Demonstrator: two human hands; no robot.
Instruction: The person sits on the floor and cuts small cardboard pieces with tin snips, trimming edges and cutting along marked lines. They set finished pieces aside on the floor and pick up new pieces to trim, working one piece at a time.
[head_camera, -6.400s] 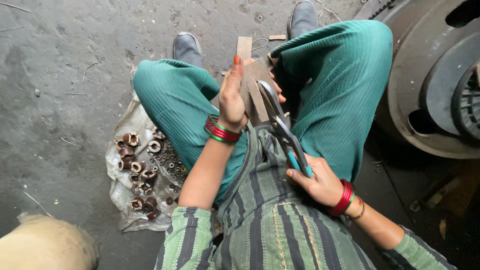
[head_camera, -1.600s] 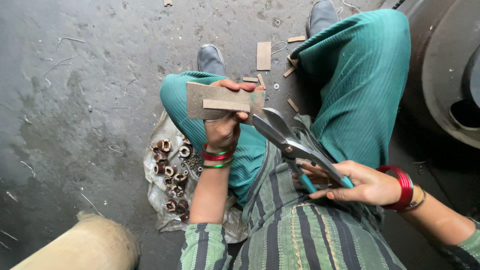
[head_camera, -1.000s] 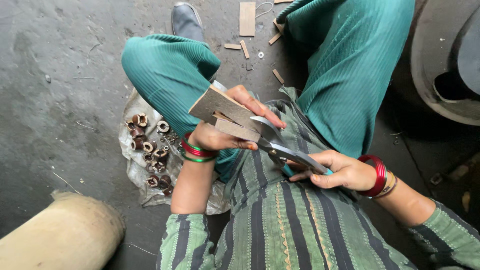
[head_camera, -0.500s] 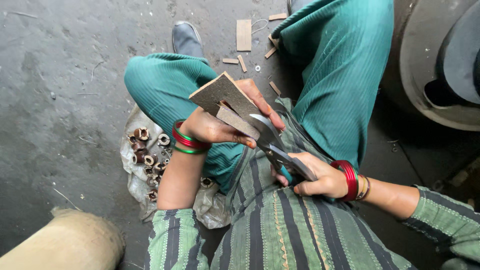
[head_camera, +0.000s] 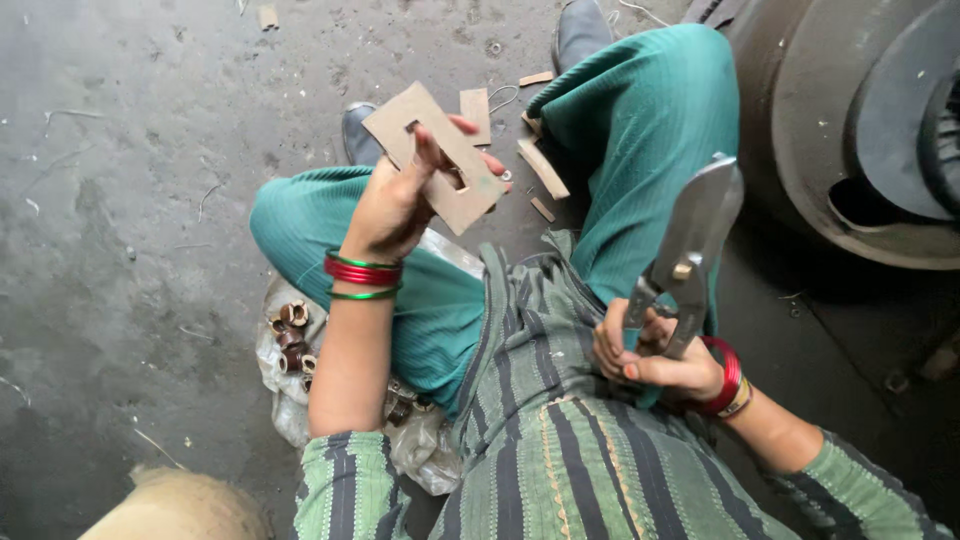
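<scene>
**Cardboard piece up for a look, shears pulled back**

Left hand (head_camera: 395, 205) pinches a flat brown cardboard piece (head_camera: 437, 160) with a notch cut in it, raised above the knee. Right hand (head_camera: 655, 355) is wrapped round the handles of metal shears (head_camera: 690, 245), blades pointing up and well apart from the card. Looks like a check between cuts; another cut would need blades and card brought together. Offcuts (head_camera: 540, 168) lie on the floor (head_camera: 130, 150).
</scene>
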